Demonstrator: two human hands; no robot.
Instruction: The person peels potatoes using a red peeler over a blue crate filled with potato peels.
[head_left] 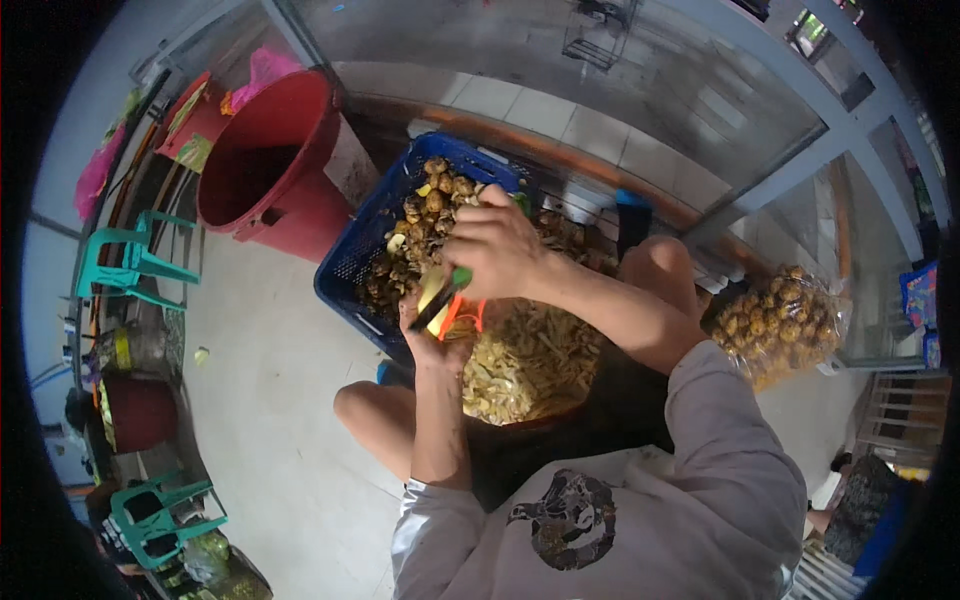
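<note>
My left hand (440, 340) is closed round a pale yellow peeled piece (432, 303), palm turned up, at the near edge of a blue crate (352, 240). Across that piece lies a narrow black tool with a green end (442, 298), and a bright orange part (468, 316) shows beside it. Just above, my right hand (495, 245) has its fingers curled; what they hold is hidden. Brown, rough, round produce (435, 200) and scraps fill the crate. Below my hands, a clear plastic bag (530, 375) holds pale yellow cut strips, between my legs.
A large red bin (310, 190) stands left of the crate. A clear bag of brown round produce (785, 320) sits to my right. Green plastic stools (135, 255) line the left side. A glass-panelled metal frame (770, 185) rises beyond the crate.
</note>
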